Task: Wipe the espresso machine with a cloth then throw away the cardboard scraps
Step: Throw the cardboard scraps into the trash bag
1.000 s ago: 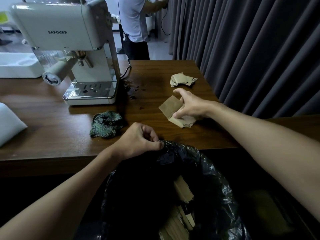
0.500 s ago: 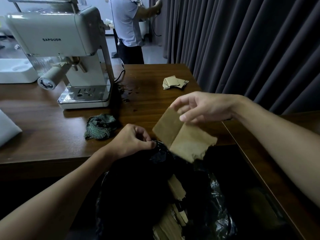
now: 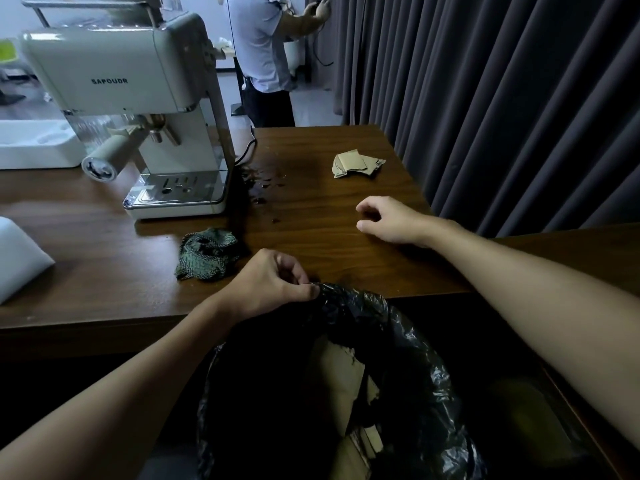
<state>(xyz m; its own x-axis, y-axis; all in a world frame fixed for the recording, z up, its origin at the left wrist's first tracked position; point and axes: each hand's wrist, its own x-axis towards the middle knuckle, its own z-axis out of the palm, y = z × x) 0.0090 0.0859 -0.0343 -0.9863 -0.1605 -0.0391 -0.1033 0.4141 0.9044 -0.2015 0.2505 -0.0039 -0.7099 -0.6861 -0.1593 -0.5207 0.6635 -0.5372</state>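
One legible marking: SAPOUDR. Dark capitals, single line, printed on the pale front panel of the espresso machine (image 3: 121,74), on the upper body above the brew head. Round end of the handle (image 3: 99,169) carries small dark marks, too blurred to read as letters or numbers.

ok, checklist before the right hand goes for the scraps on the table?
1. Right hand free: ok, holds nothing.
2. Bag mouth open: ok, left hand pinches its rim.
3. Scraps all binned: not ok, a pile lies at the far end of the table.
4. Path to pile: ok, only bare table between.
5. Room in bag: ok, cardboard inside sits below the rim.
6. Table clean: not ok, dark specks beside the espresso machine.
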